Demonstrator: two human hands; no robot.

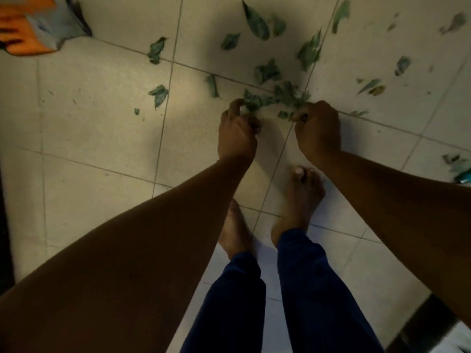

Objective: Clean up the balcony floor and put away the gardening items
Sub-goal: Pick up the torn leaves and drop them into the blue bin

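Green leaves lie scattered over the pale tiled floor (96, 118), mostly toward the top and right. A small heap of leaves (277, 96) sits just beyond my fingers. My left hand (237, 131) is curled with its fingertips pinching leaves at the heap's left end. My right hand (317, 128) is closed on leaves at the heap's right end. Single leaves lie apart, such as one (159, 94) to the left and a large one (257, 21) at the top.
An orange and grey bag (38, 24) lies at the top left corner. My bare feet (303, 197) stand just behind my hands. A small green object (462, 178) sits at the right edge. A dark edge (418, 324) runs along the bottom right.
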